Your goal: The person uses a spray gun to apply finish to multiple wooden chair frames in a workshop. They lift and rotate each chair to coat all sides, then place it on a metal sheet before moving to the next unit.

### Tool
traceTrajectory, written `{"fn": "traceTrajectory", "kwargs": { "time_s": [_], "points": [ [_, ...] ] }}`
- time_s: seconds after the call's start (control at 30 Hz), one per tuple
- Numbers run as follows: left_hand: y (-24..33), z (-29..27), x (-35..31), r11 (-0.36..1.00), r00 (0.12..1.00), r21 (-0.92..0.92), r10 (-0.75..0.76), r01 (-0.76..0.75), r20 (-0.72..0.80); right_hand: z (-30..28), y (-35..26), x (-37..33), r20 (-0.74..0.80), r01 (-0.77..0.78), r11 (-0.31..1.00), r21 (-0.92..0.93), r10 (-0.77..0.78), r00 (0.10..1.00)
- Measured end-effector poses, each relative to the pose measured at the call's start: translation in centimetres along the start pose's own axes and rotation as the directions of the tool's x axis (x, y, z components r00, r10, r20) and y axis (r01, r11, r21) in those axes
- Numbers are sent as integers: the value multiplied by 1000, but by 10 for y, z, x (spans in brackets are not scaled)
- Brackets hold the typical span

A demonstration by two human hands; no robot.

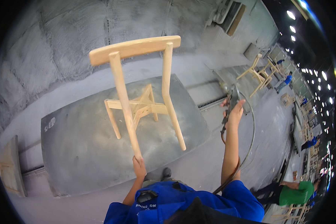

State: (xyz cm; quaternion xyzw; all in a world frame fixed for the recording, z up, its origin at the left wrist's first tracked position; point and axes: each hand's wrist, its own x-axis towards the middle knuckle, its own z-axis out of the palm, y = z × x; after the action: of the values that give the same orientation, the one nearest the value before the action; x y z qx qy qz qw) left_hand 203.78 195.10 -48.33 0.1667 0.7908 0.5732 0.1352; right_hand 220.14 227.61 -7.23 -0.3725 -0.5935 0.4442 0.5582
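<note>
A pale wooden chair frame without a seat [125, 95] is tilted over a grey metal-topped table. Its curved backrest points up and away from me. My left hand [139, 167] is closed around the lower end of one of its long back legs. Out to the right, my right hand [235, 112] grips a dark spray gun [233, 98], held apart from the chair. A thin hose [253, 130] loops from the gun down past my right forearm. My fingers partly hide the gun's handle.
The grey table [82, 156] spans the middle, with a dusty grey wall [74, 33] behind. More wooden chair frames [255, 76] stand far right. A person in green [296, 193] is at the lower right; another in blue [287, 79] works farther off. A panel [13, 164] leans at left.
</note>
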Motion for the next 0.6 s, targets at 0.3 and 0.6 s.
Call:
{"fn": "traceTrajectory", "kwargs": {
  "time_s": [0.3, 0.6],
  "points": [
    [4, 46, -25, 984, 999, 176, -36, 39, -20, -111, 35, -117, 31, -253, 967, 26, 252, 967],
    [-16, 75, 93, 881, 974, 463, -10, -99, 228, -138, 57, -92, 158, -368, 779, 507, 336, 928]
  ]
}}
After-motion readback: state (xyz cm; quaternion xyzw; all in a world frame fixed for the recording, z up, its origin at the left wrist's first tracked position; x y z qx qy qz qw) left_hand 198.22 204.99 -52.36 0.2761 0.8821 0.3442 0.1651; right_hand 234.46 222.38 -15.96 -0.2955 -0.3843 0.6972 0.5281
